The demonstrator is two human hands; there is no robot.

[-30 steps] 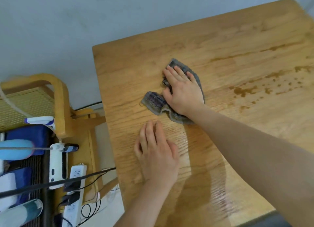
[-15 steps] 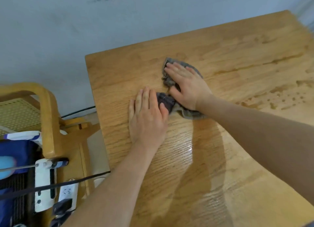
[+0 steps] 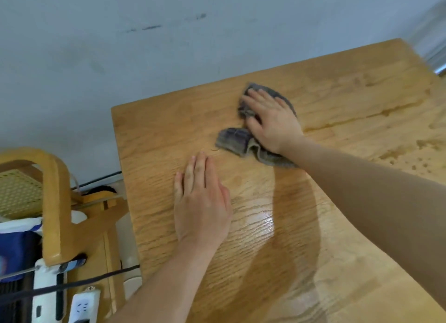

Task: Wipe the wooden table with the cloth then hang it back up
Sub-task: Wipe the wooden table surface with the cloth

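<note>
While the right hand (image 3: 272,122) presses flat on the crumpled grey woven cloth (image 3: 237,141), its grip is spread, fingers apart, clamping nothing. One cloth fold protrudes beside the thumb. Near it, the left hand (image 3: 201,202) lies open, palm down, on the light wooden surface (image 3: 156,134).

The cloth (image 3: 243,142) is a small grey rag with faint stripes, crumpled and damp-looking, lying flat on the far middle part of the wooden worktop (image 3: 156,134). One rumpled end sticks out to the left, another bunched part shows at the far side, and a frayed edge trails at the near side. The worktop is light oak with strong grain; a broad wet, glossy sheen covers its near middle, while brownish streaks and scattered droplets mark its right part
</note>
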